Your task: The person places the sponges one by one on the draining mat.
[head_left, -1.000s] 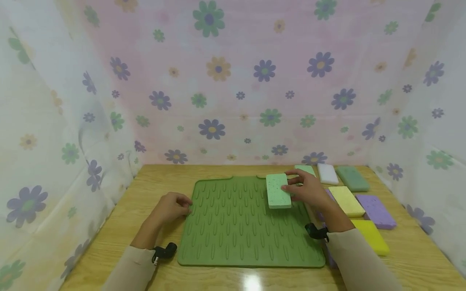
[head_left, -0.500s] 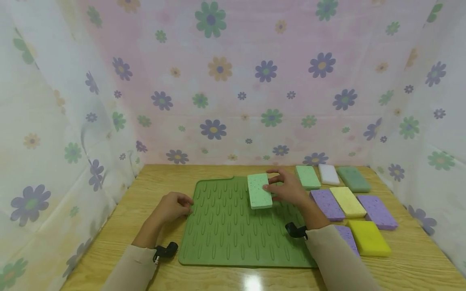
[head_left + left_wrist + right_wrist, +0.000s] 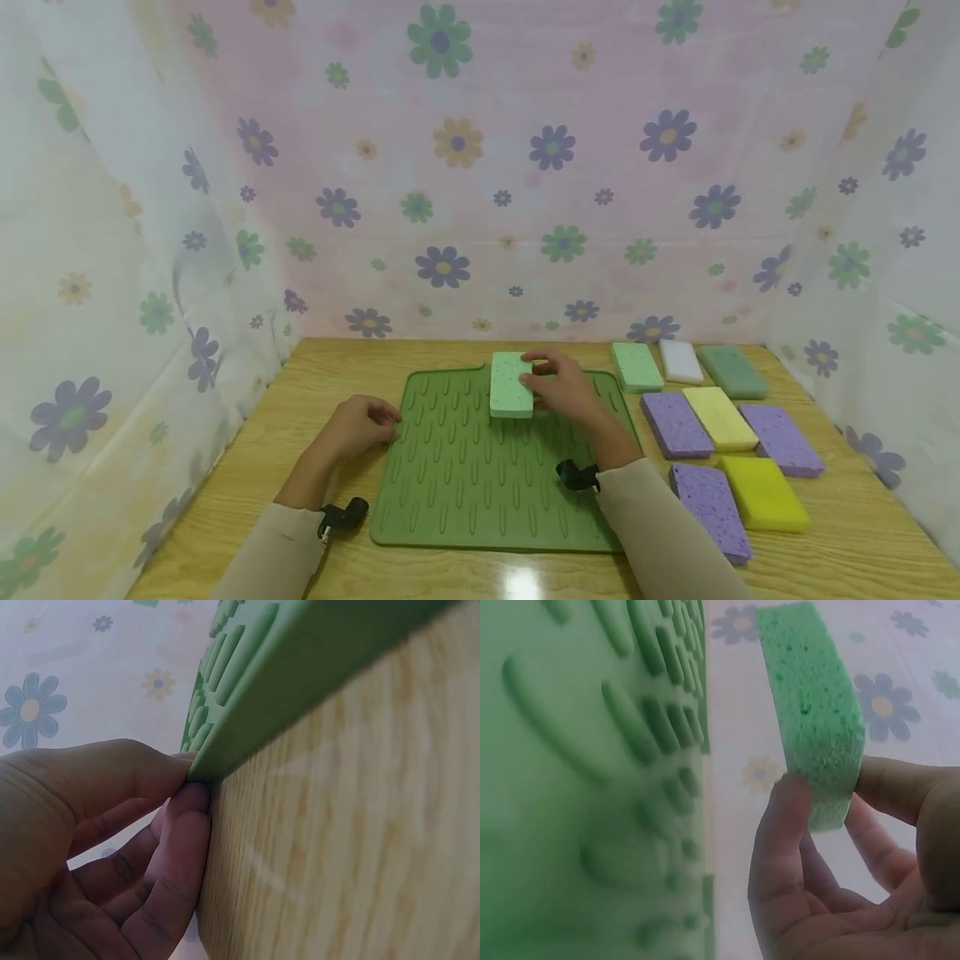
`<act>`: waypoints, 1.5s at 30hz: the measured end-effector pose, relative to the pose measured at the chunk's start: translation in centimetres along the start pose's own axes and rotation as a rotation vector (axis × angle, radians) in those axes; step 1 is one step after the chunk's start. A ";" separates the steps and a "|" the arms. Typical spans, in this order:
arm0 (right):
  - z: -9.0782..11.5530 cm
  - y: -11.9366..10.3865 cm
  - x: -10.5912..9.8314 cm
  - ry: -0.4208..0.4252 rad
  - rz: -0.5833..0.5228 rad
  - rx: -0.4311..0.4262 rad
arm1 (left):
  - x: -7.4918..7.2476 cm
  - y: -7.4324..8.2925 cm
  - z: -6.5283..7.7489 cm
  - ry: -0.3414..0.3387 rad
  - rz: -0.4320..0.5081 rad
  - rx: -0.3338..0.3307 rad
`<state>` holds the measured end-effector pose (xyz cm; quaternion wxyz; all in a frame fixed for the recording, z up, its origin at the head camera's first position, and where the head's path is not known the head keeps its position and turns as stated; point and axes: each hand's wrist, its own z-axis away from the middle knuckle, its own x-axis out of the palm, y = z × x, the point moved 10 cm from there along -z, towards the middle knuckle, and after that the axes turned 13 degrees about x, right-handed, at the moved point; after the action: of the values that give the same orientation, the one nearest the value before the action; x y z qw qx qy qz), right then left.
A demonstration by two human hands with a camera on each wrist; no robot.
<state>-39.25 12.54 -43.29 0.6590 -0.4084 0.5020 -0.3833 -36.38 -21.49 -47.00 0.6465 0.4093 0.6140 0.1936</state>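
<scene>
My right hand [image 3: 566,387] pinches a speckled light-green sponge [image 3: 510,387] by its right side, above the back half of a green ridged silicone mat [image 3: 450,492]. In the right wrist view the thumb and fingers press the narrow sides of the sponge [image 3: 810,690], which is apart from the mat [image 3: 555,825]. My left hand [image 3: 356,429] is at the mat's left edge. The left wrist view has its thumb and curled fingers [image 3: 172,862] pinching the rim of the mat [image 3: 300,682]; part of that contact is hidden.
Right of the mat lie another light-green sponge [image 3: 637,367], a white one [image 3: 681,361], a dark-green one [image 3: 732,372], a pale-yellow one [image 3: 719,418], a bright-yellow one [image 3: 763,493] and purple sponges [image 3: 677,425]. A flowered curtain [image 3: 480,225] encloses the wooden table [image 3: 247,483].
The right hand has carried the light-green sponge leftward across the mat, from its right part to near the back middle. The left hand stays at the mat's left edge.
</scene>
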 end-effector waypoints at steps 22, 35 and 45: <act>-1.2 -1.6 7.2 -0.063 -0.182 0.038 | 0.4 0.2 0.0 -0.017 0.045 0.008; -2.2 -2.4 11.3 -0.080 -0.126 0.021 | 0.4 0.0 0.0 -0.018 0.056 0.002; -2.3 -2.8 13.2 -0.063 -0.036 0.018 | 0.3 -0.3 0.1 -0.014 0.062 0.001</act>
<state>-39.05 -0.92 -45.68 0.6712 -0.4232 0.4701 -0.3865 -36.29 -21.43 -47.43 0.6443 0.4299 0.5965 0.2102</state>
